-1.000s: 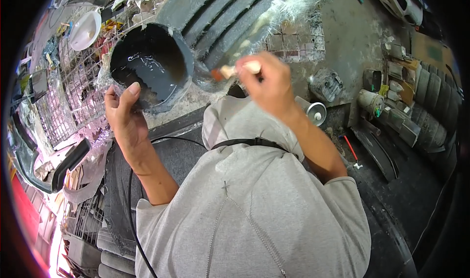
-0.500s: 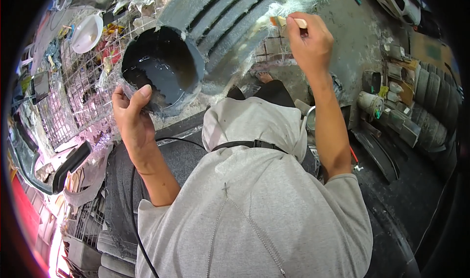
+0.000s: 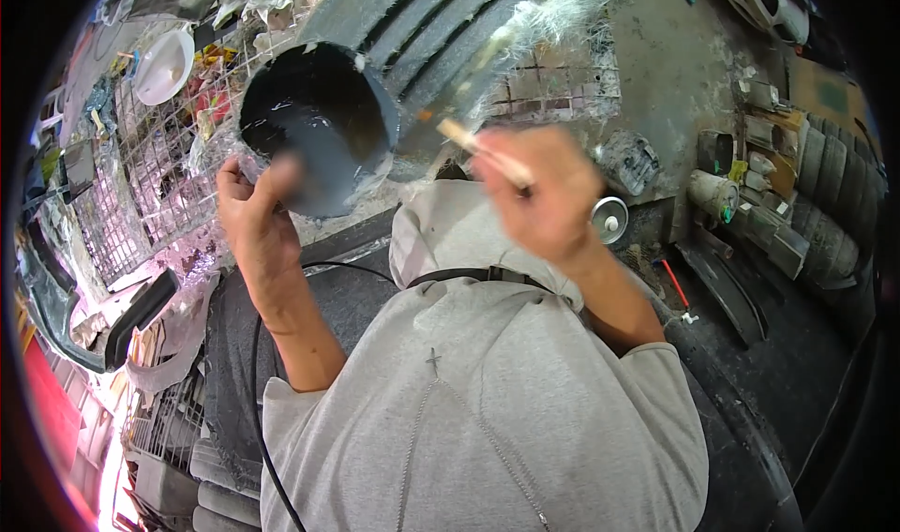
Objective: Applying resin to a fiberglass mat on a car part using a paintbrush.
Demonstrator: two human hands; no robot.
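A dark round bucket point(image 3: 339, 148) with a crusted rim and grey liquid inside is tilted toward me. My left hand point(image 3: 255, 215) is closed on its near left rim, thumb over the edge. Blurred by motion, my right hand point(image 3: 546, 190) is closed round the pale wooden handle of a paintbrush point(image 3: 464, 140). The brush end points left to the bucket's right edge, though its bristles are smeared. Beyond lies a grey ribbed panel point(image 3: 412, 40), with frayed white glass fibre point(image 3: 572, 12) along its right edge.
At left, a wire mesh rack point(image 3: 150, 176) carries scraps and a white bowl point(image 3: 165, 67). A spray can point(image 3: 610, 221) stands right of my lap. Farther right are a stained paint tin point(image 3: 711, 194), a red-handled tool point(image 3: 675, 284) and stacked dark moulded parts point(image 3: 825, 176).
My right hand has brought the paintbrush from the fibre-covered edge of the panel back toward me and left, near the bucket. My left hand keeps its hold; the bucket has shifted slightly.
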